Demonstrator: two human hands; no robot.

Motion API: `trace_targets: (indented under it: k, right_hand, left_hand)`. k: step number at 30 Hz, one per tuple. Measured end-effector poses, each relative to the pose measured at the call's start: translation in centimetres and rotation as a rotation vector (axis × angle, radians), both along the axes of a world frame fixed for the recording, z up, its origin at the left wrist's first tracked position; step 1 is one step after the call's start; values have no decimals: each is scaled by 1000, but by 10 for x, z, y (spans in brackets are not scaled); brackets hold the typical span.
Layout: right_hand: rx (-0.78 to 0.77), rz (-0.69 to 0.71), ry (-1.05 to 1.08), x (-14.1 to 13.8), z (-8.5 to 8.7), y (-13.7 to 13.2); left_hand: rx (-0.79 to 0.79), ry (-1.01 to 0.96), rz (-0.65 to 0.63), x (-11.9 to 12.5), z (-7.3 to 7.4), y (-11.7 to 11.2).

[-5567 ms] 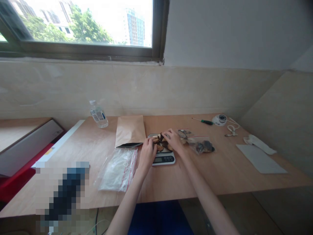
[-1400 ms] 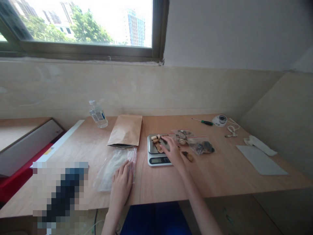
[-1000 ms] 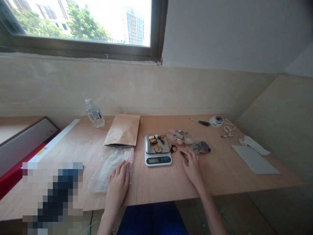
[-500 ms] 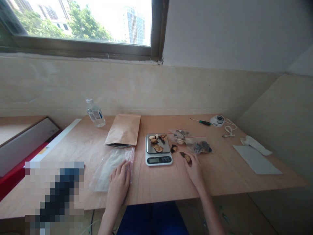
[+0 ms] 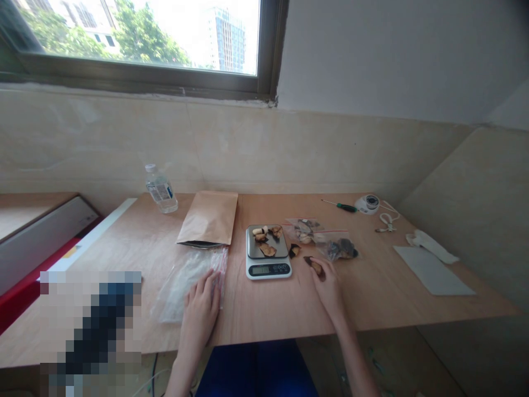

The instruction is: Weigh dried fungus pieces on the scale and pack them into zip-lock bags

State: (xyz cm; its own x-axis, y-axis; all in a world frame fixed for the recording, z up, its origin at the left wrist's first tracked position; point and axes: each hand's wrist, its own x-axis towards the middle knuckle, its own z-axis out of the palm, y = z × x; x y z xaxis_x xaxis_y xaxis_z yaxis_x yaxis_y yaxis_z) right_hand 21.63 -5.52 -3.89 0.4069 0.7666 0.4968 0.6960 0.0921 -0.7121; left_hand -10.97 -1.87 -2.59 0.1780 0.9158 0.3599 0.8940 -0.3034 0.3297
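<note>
My left hand (image 5: 203, 298) lies with its fingers stretched out over the edge of a clear zip bag (image 5: 177, 289). In my right hand (image 5: 329, 286) the fingers are closed around a dried brown piece with a dark edge (image 5: 316, 266), perhaps dried mushroom, at table level. Between the hands stands a white kitchen scale (image 5: 268, 275); its digits are too small to read. Several similar dried pieces (image 5: 268, 250) and pale ones lie on its steel plate. One loose dark-edged piece (image 5: 295, 250) rests just right of the scale.
Behind the scale's right side lie two filled zip bags (image 5: 306, 230). A brown paper pouch (image 5: 212, 218) and a water bottle (image 5: 162, 190) are at the back left. A screwdriver (image 5: 346, 207), a white dome camera (image 5: 367, 204) and a white sheet (image 5: 432, 273) are on the right.
The view has shifted very slightly. Both hands and the things on the table stay where they were.
</note>
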Motion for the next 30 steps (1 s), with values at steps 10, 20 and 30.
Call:
trace_targets:
  k: [10, 20, 30]
  right_hand:
    - [66, 59, 210, -48, 49, 63]
    - [-2, 118, 132, -56, 34, 66]
    - [-40, -68, 307, -18, -1, 2]
  left_hand:
    - [-4, 1, -6, 0, 3, -2]
    - [5, -2, -10, 0, 0, -2]
    - [-47, -53, 10, 1, 3, -2]
